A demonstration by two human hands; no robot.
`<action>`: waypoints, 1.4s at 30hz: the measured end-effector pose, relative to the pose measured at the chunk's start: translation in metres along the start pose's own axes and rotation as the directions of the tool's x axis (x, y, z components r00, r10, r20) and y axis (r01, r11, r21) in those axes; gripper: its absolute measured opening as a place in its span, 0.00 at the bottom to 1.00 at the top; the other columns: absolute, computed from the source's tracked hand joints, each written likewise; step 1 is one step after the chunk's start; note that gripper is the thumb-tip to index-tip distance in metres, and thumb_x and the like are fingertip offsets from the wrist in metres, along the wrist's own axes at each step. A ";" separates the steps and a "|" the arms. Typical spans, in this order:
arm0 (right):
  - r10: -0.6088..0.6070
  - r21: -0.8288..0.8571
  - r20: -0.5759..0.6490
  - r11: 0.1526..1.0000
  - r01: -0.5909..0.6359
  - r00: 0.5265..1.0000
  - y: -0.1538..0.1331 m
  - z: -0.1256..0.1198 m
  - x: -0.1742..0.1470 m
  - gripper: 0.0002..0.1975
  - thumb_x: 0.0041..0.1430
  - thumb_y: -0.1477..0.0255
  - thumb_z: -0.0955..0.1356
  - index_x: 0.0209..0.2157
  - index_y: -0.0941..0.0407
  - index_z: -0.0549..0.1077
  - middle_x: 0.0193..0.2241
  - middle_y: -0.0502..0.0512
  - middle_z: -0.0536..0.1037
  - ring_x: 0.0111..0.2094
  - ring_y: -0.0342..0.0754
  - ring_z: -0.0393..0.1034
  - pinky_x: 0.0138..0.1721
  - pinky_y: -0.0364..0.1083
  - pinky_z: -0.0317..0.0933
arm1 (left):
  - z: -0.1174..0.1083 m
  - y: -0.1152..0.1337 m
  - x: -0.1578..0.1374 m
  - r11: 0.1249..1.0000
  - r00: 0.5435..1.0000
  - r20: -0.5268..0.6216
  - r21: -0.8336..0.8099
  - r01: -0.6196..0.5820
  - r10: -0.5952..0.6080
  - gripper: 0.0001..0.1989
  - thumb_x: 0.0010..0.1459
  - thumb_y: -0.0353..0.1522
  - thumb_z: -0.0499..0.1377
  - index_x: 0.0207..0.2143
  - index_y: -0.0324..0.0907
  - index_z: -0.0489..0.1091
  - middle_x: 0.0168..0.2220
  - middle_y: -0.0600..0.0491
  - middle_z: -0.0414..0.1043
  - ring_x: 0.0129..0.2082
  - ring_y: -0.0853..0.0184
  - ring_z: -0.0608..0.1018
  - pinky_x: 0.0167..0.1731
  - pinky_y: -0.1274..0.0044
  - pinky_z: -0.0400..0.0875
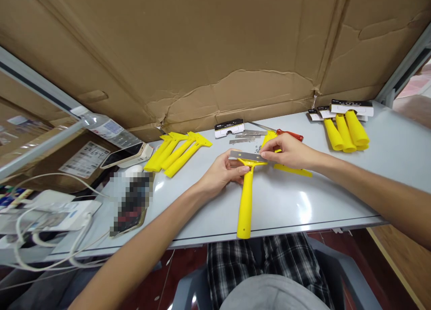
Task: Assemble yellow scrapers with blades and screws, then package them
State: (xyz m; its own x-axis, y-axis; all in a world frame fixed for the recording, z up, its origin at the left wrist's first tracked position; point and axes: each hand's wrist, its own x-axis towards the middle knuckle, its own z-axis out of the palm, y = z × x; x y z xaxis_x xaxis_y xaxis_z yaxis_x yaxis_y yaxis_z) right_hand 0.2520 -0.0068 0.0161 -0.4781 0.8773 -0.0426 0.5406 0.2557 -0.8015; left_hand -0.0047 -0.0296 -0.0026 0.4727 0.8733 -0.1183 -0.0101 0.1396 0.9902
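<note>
My left hand (226,170) is closed around the head of a yellow scraper (245,202), whose handle points toward me over the table's front edge. A flat metal blade (245,155) with small holes lies across the scraper's head. At the blade's right end, my right hand (283,149) pinches with thumb and fingers; part of its grip is hidden. Just beyond are loose metal blades (242,140), several small screws (257,147) and a screwdriver with a red handle (289,134). A yellow strip (292,170) lies under my right wrist.
Several yellow scraper handles (183,153) lie to the left, and more with black-and-white cards (352,107) at the right. A card (229,128) sits near the cardboard wall (235,41). Phones (126,155), a plastic bottle (109,128) and white cables (77,251) crowd the left side.
</note>
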 end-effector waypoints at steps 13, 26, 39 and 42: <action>0.043 -0.124 -0.020 0.991 -0.045 0.999 -0.003 0.001 -0.001 0.21 0.64 0.60 0.67 0.46 0.61 0.82 0.37 0.53 0.79 0.31 0.29 0.63 0.33 0.34 0.52 | 0.000 -0.003 0.001 1.000 0.999 -0.046 0.006 0.001 -0.001 0.31 0.51 0.37 0.78 0.50 0.41 0.65 0.42 0.47 0.82 0.33 0.66 0.83 0.29 0.78 0.78; 0.069 0.063 0.052 0.995 -0.072 0.996 -0.004 0.005 -0.001 0.20 0.66 0.62 0.66 0.48 0.64 0.75 0.41 0.58 0.80 0.33 0.32 0.73 0.34 0.33 0.63 | 0.000 -0.003 0.000 1.000 0.999 -0.033 0.016 -0.012 0.012 0.28 0.52 0.35 0.77 0.50 0.41 0.68 0.42 0.47 0.82 0.33 0.65 0.84 0.30 0.77 0.78; 0.060 0.057 0.041 0.996 -0.062 0.997 -0.003 0.004 0.000 0.21 0.64 0.62 0.66 0.50 0.64 0.76 0.40 0.57 0.80 0.32 0.32 0.73 0.34 0.32 0.63 | 0.000 -0.003 0.000 0.999 1.000 0.001 0.034 -0.017 0.017 0.30 0.53 0.37 0.77 0.52 0.41 0.66 0.43 0.46 0.82 0.34 0.66 0.83 0.31 0.77 0.78; 0.050 0.060 0.061 0.997 -0.053 0.997 -0.001 0.003 0.001 0.22 0.64 0.60 0.67 0.49 0.64 0.76 0.40 0.57 0.80 0.33 0.32 0.73 0.34 0.33 0.62 | 0.000 -0.003 0.000 1.000 1.000 -0.007 0.020 -0.015 0.015 0.30 0.53 0.37 0.77 0.52 0.41 0.67 0.43 0.46 0.83 0.34 0.66 0.84 0.31 0.77 0.78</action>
State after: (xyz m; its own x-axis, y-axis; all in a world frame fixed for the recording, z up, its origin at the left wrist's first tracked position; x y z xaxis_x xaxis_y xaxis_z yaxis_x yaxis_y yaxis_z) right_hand 0.2489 -0.0075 0.0153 -0.4921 0.8624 -0.1187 0.5228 0.1837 -0.8325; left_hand -0.0044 -0.0297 -0.0061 0.4659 0.8787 -0.1043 0.0010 0.1174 0.9931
